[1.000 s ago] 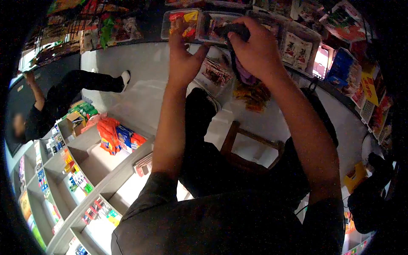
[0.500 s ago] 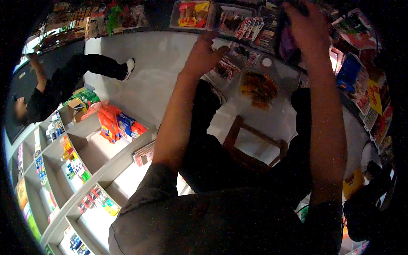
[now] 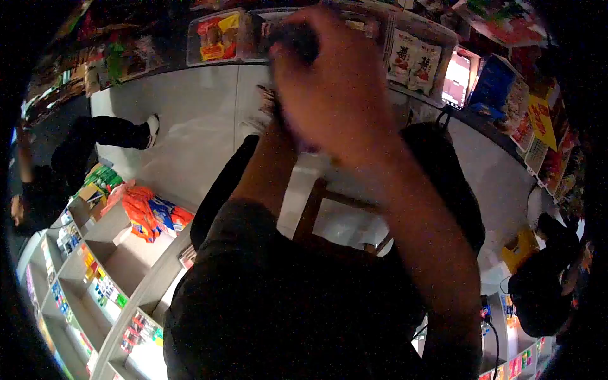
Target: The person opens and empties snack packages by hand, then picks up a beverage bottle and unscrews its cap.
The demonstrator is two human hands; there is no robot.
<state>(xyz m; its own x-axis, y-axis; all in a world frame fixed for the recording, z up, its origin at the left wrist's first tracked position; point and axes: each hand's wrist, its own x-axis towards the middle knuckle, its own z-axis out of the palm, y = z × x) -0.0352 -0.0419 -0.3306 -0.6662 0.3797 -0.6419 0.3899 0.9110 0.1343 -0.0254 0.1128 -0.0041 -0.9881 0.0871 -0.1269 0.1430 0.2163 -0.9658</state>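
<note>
Both hands have come together since the earlier frame: the right hand (image 3: 329, 82) has swung leftward from the far right and now passes over the left wrist, while the view itself has shifted. Nearest the camera, the right forearm (image 3: 411, 209) slants up and leftward from the lower right, elbow out to the side. Its hand is closed around a bunched dark cloth (image 3: 297, 41), blurred by motion, with the grip toward the upper left. What shows of the cloth seems to run from this bunch down beside the left wrist, its long axis roughly in line with the left forearm (image 3: 269, 164), ending near a purplish patch below the right palm. The left forearm reaches up and slightly rightward from a dark sleeve (image 3: 240, 218); the left hand is hidden behind the right, so whether it is open or gripping cannot be told. The right hand is clearly the one on the cloth; whether the cloth touches the left hand is unclear.

Lower down, between the legs, stands a wooden stool (image 3: 310, 209). Beyond the hands, a clear plastic tub (image 3: 215, 62) of red and yellow packets (image 3: 218, 38) sits on the bench, left of the cloth; another tub (image 3: 411, 94) with white packets (image 3: 402, 54) lies to its right. Farther off at the left, another person's leg (image 3: 117, 132) stretches out, ending in a white shoe (image 3: 152, 130).
</note>
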